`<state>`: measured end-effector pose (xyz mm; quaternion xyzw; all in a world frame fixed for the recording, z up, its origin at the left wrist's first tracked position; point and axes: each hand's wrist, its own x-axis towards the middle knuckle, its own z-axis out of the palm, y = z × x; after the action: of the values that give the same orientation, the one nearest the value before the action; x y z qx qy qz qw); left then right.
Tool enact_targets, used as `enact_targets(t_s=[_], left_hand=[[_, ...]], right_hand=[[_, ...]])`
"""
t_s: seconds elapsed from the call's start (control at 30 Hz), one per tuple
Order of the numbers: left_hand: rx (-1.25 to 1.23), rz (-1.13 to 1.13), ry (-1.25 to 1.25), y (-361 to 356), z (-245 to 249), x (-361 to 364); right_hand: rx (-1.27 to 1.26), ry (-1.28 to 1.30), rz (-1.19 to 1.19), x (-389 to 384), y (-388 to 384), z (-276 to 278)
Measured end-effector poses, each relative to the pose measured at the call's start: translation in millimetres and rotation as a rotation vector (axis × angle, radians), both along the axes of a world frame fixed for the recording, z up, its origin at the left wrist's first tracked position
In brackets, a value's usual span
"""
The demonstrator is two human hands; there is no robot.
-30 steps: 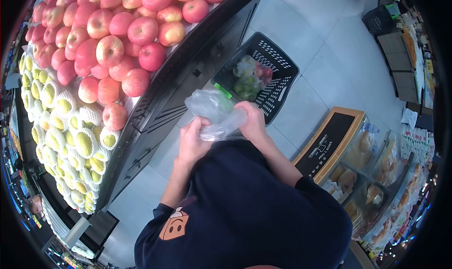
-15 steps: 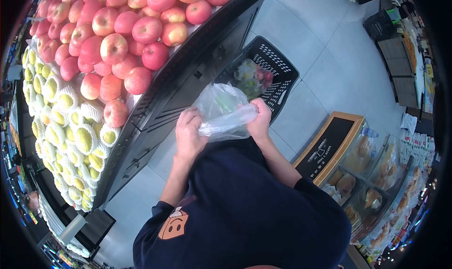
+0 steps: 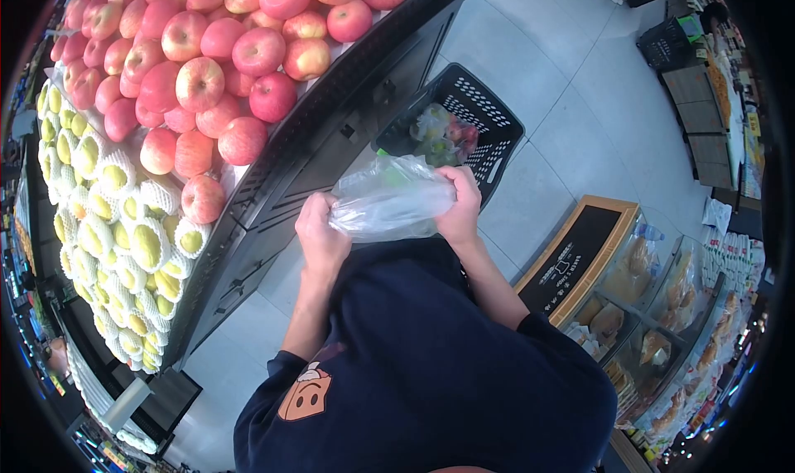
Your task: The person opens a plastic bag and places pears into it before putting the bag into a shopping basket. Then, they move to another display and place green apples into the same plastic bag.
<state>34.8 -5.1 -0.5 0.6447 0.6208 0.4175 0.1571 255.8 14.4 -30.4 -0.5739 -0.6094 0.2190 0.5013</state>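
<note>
A clear plastic bag (image 3: 389,198) is stretched between my two hands in front of my dark shirt. My left hand (image 3: 323,231) has its fingers closed round the bag's left end. At the right end, my right hand (image 3: 460,204) grips the plastic with bent fingers. Something green shows at the bag's far side. Beyond the bag, a black basket (image 3: 499,137) stands on the floor, holding bagged produce (image 3: 447,135) in red and green.
On the left, a black-edged display stand (image 3: 273,150) bears many red apples (image 3: 200,84) and yellow-green fruit in white foam nets (image 3: 116,176). A wood-framed sign (image 3: 580,253) and bakery bins (image 3: 654,307) are at the right. Another black basket (image 3: 662,44) is farther back.
My hands have moved slightly apart, the left one outward and down. The bag between them is pulled wider and flatter, and its upper part has sunk lower.
</note>
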Motion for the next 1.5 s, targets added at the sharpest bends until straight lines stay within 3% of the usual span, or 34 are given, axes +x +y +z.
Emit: enact_targets(t_s=[0.07, 0.17, 0.27, 0.37, 0.5, 0.63, 0.77, 1.0, 1.13, 1.2, 1.3, 1.4, 1.5], left_hand=[[-0.083, -0.040, -0.026, -4, 1, 1], [-0.020, 0.031, 0.071, -1, -2, -10], [-0.073, 0.162, 0.111, 0, 0, -15], [-0.075, 0.206, 0.025, 4, 4, -8], [-0.125, 0.059, 0.068, 0, 4, -7], [-0.231, 0.098, 0.140, -4, -2, -23], [-0.335, 0.139, 0.185, -8, -1, -24], [-0.575, -0.148, 0.115, -12, 14, -28], [-0.668, -0.235, -0.214, -14, 35, -24], [-0.475, -0.387, -0.268, -18, 40, -16], [-0.490, -0.526, -0.324, -20, 48, -20], [-0.404, -0.609, -0.320, -27, 34, -38], [-0.611, -0.351, 0.080, -43, 36, -45]], right_hand=[[-0.075, -0.124, 0.019, 8, -4, -17], [-0.296, -0.031, -0.118, 18, -10, -36], [-0.191, 0.232, -0.188, 8, -5, -25], [0.012, 0.046, -0.193, 3, 6, -17], [-0.032, -0.066, 0.038, 14, 0, -19], [-0.114, -0.031, -0.210, 28, 0, -27], [-0.112, -0.062, -0.148, 23, -3, -31], [-0.354, 0.013, -0.070, 40, -7, -43], [-0.437, -0.006, 0.018, 50, 1, -56], [-0.433, -0.022, 0.076, 53, 5, -56], [-0.512, -0.028, 0.238, 55, 10, -61], [-0.604, -0.033, 0.397, 46, 19, -57], [-0.700, -0.056, 0.507, 33, 30, -39]])
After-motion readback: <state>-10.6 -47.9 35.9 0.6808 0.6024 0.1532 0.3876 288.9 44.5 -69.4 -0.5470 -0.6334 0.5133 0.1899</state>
